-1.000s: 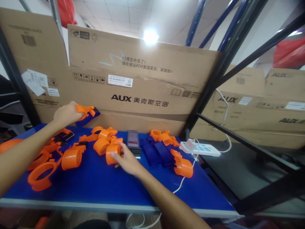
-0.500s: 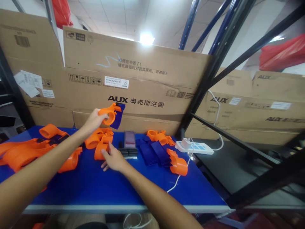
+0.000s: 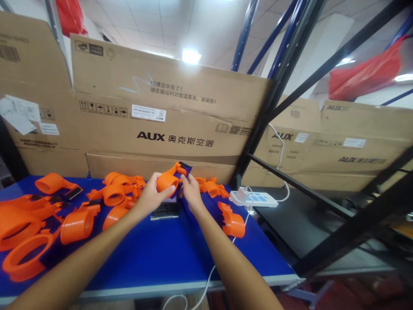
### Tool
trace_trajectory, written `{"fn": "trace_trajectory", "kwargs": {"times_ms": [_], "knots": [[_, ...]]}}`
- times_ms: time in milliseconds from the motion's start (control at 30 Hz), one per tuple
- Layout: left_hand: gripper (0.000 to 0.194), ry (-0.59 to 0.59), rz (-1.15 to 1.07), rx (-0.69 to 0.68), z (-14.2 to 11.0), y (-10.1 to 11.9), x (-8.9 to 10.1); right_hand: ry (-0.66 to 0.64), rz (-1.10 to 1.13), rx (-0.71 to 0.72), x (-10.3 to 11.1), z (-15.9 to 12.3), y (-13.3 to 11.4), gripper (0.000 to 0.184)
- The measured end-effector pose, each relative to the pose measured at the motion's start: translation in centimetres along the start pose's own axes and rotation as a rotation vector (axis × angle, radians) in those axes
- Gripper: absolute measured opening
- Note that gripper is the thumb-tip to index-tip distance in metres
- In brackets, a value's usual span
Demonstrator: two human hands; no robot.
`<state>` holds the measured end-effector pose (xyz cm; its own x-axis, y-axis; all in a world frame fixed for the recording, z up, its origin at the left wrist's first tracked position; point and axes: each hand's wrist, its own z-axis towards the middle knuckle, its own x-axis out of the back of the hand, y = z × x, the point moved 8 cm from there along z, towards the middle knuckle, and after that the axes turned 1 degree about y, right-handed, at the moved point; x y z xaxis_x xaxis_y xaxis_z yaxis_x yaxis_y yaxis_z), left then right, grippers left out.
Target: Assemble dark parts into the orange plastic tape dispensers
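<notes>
Both my hands meet above the blue table (image 3: 155,254), in front of the big AUX carton. My left hand (image 3: 151,194) is closed round an orange plastic dispenser part (image 3: 168,180) with a dark blue piece at its far end. My right hand (image 3: 191,192) pinches the same part from the right, fingers at the blue piece. Several more orange dispenser parts (image 3: 75,224) lie on the table to the left. Another orange part (image 3: 232,223) lies just right of my right forearm.
A tall AUX carton (image 3: 167,116) stands along the table's back edge. A white power strip (image 3: 253,199) with a cable sits at the table's right end. Black rack beams (image 3: 267,112) cross on the right, above a dark lower shelf (image 3: 309,224). A small dark stack (image 3: 164,211) lies below my hands.
My left hand carried the orange part rightward and lower to the table's middle. My right hand left the table and the orange piece it touched, rising to take hold of the same part.
</notes>
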<state>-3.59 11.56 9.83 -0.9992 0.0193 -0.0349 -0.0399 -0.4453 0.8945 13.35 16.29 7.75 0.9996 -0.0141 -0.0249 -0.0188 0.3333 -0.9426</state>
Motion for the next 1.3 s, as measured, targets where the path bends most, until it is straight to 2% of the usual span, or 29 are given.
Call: {"fn": "trace_trajectory", "kwargs": {"times_ms": [67, 133, 267, 300, 400, 467, 533, 667, 800, 933, 1100, 1300], "knots": [[0.037, -0.087, -0.05, -0.02, -0.6, -0.4, -1.2, 0.044, 0.035, -0.015, 0.7, 0.0, 0.6, 0.038], [0.035, -0.093, -0.093, -0.02, -0.8, -1.2, -1.4, 0.023, 0.047, -0.03, 0.8, -0.2, 1.0, 0.042], [0.044, 0.127, -0.163, 0.039, -0.8, -4.0, 0.1, -0.144, 0.081, -0.021, 0.4, -1.1, 0.9, 0.049], [0.049, 0.149, -0.196, 0.065, -0.8, -4.8, 0.0, -0.195, 0.082, -0.023, 0.1, -1.5, 0.9, 0.05], [0.062, 0.083, -0.31, 0.153, -1.1, -6.8, -1.1, -0.274, 0.011, -0.014, -0.6, -2.6, 0.9, 0.049], [0.061, 0.024, -0.35, 0.209, -1.5, -7.7, -1.9, -0.237, -0.073, 0.032, -0.6, -3.2, 0.8, 0.046], [0.059, 0.018, -0.363, 0.244, -1.8, -8.2, -1.9, -0.178, -0.132, 0.081, -0.6, -3.6, 0.7, 0.044], [0.059, 0.077, -0.366, 0.241, -2.0, -8.6, -0.8, -0.17, -0.145, 0.082, -0.6, -4.4, 1.2, 0.039], [0.054, 0.064, -0.343, 0.246, -2.2, -8.9, -0.3, -0.239, -0.187, -0.002, -0.9, -5.2, 2.3, 0.036], [0.051, 0.082, -0.302, 0.22, -2.5, -8.5, 0.0, -0.252, -0.243, -0.005, -1.4, -5.8, 2.3, 0.027], [0.05, 0.086, -0.261, 0.174, -2.5, -7.7, 0.1, -0.178, -0.393, 0.078, -1.4, -5.7, 1.3, 0.024], [0.049, 0.093, -0.246, 0.162, -2.5, -7.7, 0.1, -0.076, -0.535, 0.198, -1.1, -5.4, 0.4, 0.027]]}}
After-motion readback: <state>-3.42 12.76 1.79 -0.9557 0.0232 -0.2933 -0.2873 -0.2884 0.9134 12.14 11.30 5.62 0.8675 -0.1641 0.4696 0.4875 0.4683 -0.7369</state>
